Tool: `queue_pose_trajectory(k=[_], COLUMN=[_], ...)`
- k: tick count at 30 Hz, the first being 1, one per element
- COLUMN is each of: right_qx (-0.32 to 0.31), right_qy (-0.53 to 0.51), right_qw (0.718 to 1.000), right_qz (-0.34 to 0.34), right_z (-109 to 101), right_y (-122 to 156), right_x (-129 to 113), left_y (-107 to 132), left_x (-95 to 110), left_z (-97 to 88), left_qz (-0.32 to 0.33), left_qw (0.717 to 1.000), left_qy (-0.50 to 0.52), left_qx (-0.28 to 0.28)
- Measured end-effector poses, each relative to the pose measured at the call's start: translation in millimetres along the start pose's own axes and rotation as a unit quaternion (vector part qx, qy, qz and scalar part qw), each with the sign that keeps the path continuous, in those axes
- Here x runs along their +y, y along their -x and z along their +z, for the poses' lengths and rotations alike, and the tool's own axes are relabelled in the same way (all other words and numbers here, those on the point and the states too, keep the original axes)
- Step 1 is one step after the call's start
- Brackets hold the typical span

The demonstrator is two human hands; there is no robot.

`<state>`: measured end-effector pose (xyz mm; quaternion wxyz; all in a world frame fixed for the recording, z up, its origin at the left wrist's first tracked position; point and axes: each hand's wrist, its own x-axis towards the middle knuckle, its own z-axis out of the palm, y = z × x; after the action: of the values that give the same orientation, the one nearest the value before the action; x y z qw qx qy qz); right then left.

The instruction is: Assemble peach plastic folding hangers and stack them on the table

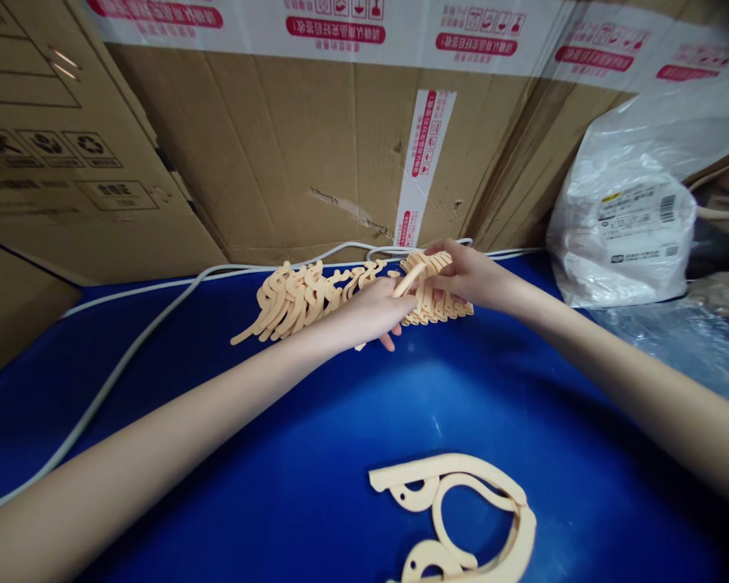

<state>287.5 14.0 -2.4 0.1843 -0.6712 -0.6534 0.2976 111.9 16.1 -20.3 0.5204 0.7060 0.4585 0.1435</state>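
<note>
My left hand (377, 312) is closed on a beige plastic hanger arm (409, 279), which sticks up past the thumb. Just to the right, my right hand (462, 275) reaches over a tight row of matching hanger arms (438, 308). Its fingers are bent around pieces at the top of that row; the fingertips are partly hidden. Left of my hands lies a looser pile of curved beige hanger parts (297, 300), partly covered by my left wrist. Nearer to me rests a folding hanger (526, 526), folded inward and cut off by the lower picture edge.
Behind the parts stands a large cardboard box (292, 154) with printed tape. Another carton (49, 186) is at the left. A white cable (137, 344) runs along the back and left of the blue surface (267, 486). A plastic bag (625, 210) sits at the right.
</note>
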Motion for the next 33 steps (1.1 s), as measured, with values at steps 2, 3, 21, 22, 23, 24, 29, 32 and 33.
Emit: queue_pose_trajectory(k=[2, 3, 21, 22, 23, 24, 29, 32, 33], right_qx=[-0.004, -0.005, 0.022, 0.015, 0.011, 0.007, 0.001, 0.001, 0.005], right_qy=[-0.001, -0.002, 0.231, 0.225, 0.220, 0.216, 0.208, 0.215, 0.222], right_qw=[1.000, 1.000, 0.973, 0.974, 0.975, 0.976, 0.978, 0.977, 0.975], right_qz=[0.002, 0.003, 0.011, 0.012, 0.012, 0.012, 0.000, 0.008, 0.013], right_z=[0.1, 0.4, -39.6, -38.0, -36.4, -35.0, -33.4, -35.8, -36.8], right_y=[1.2, 1.9, -15.2, -15.0, -14.6, -14.1, -12.1, -12.7, -12.8], right_x=[-1.0, -1.6, 36.2, 35.9, 35.1, 34.1, 32.0, 32.1, 31.3], left_y=[0.3, 0.5, 2.3, 2.1, 1.8, 1.5, -0.8, -1.4, -1.2], left_x=[-0.2, -0.3, -10.1, -10.3, -10.3, -10.1, -11.1, -12.4, -12.1], left_z=[-0.2, -0.4, -0.2, 0.1, 0.5, 0.8, 3.3, 4.0, 3.4], left_qz=[0.000, -0.001, 0.030, 0.031, 0.032, 0.031, 0.035, 0.040, 0.042], left_qw=[1.000, 1.000, 0.998, 0.998, 0.998, 0.998, 0.996, 0.996, 0.996], left_qy=[0.000, -0.001, -0.049, -0.053, -0.056, -0.059, -0.070, -0.065, -0.060], left_qx=[0.000, 0.001, 0.017, 0.018, 0.020, 0.022, 0.038, 0.041, 0.042])
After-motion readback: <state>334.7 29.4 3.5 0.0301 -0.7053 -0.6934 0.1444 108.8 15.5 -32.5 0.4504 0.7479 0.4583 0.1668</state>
